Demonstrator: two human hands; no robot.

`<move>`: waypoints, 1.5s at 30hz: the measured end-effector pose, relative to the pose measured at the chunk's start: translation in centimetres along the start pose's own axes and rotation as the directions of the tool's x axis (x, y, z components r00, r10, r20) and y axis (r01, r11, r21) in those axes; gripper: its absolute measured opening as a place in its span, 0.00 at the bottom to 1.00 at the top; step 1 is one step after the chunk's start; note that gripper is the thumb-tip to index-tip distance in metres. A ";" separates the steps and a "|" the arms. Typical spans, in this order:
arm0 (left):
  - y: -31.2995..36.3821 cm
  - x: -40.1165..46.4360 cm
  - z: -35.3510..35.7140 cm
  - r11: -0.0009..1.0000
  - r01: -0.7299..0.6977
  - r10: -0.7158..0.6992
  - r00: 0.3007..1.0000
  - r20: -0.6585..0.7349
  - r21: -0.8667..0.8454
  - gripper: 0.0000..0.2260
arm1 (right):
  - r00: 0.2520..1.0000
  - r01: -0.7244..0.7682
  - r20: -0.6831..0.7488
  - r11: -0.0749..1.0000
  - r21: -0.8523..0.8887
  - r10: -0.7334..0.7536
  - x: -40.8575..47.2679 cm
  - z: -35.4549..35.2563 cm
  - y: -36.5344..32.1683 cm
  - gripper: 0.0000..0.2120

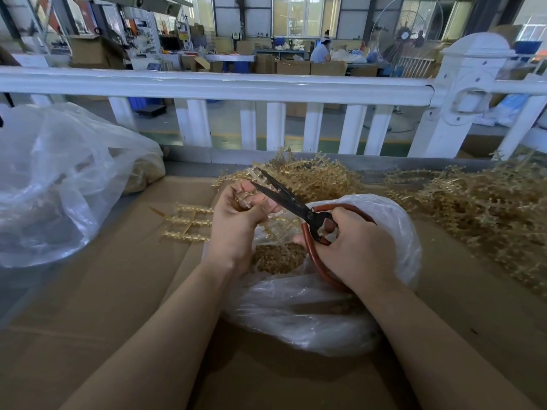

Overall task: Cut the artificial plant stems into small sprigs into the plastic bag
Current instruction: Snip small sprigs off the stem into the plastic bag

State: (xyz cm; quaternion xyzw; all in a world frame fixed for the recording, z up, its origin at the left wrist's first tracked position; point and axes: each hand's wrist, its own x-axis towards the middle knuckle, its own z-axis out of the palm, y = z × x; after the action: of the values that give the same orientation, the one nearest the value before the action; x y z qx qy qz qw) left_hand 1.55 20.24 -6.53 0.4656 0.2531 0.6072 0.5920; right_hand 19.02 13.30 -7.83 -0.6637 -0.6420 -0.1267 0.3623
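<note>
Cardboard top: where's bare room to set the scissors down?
Free: cardboard left of the small bag, below the loose stems; also the near edge. Crowded: stem pile at right, big bag far left.

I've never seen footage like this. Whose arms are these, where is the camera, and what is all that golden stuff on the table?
No machine here: a person wears a camera on the head, so you look down along their own arms. The left hand holds a golden artificial plant stem. The right hand has its grip on red-handled scissors, blades open at the stem. Under the hands sits a clear plastic bag with cut sprigs inside. Uncut stems are piled on the cardboard-covered table; a bigger bag lies at left.
</note>
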 end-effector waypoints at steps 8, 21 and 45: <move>0.3 -0.1 0.2 0.999 -0.012 0.013 0.999 0.040 -0.032 0.23 | 1.000 0.011 0.015 0.997 0.070 -0.012 -0.2 0.2 0.2 0.27; 0.4 0.0 0.1 0.998 -0.055 0.057 0.996 0.064 -0.025 0.23 | 1.000 0.018 0.009 0.998 0.058 -0.018 0.0 0.1 0.3 0.31; 0.7 -0.6 -0.1 0.999 0.036 -0.039 0.994 0.105 0.026 0.04 | 0.996 0.058 -0.067 0.998 0.011 -0.057 -0.1 0.5 0.4 0.33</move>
State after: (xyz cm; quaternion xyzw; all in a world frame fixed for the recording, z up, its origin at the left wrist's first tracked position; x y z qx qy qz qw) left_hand 1.10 19.60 -6.13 0.4994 0.2375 0.5673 0.6102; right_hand 19.27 13.58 -8.43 -0.6380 -0.6492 -0.1548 0.3840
